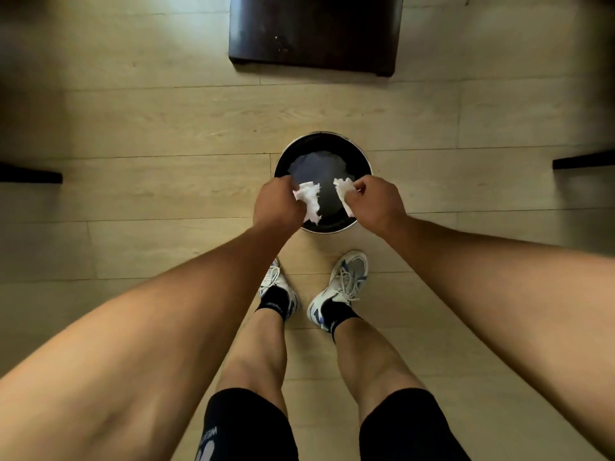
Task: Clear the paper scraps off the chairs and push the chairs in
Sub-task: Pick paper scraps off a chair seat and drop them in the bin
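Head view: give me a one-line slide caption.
Left hand and right hand each hold a white paper scrap over a round bin on the wood floor.

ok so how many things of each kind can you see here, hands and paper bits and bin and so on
hands: 2, left and right
paper scraps: 2, one in the left hand, one in the right
bin: 1
shoes: 2, left and right
dark furniture pieces: 3, top, left edge, right edge
total: 10
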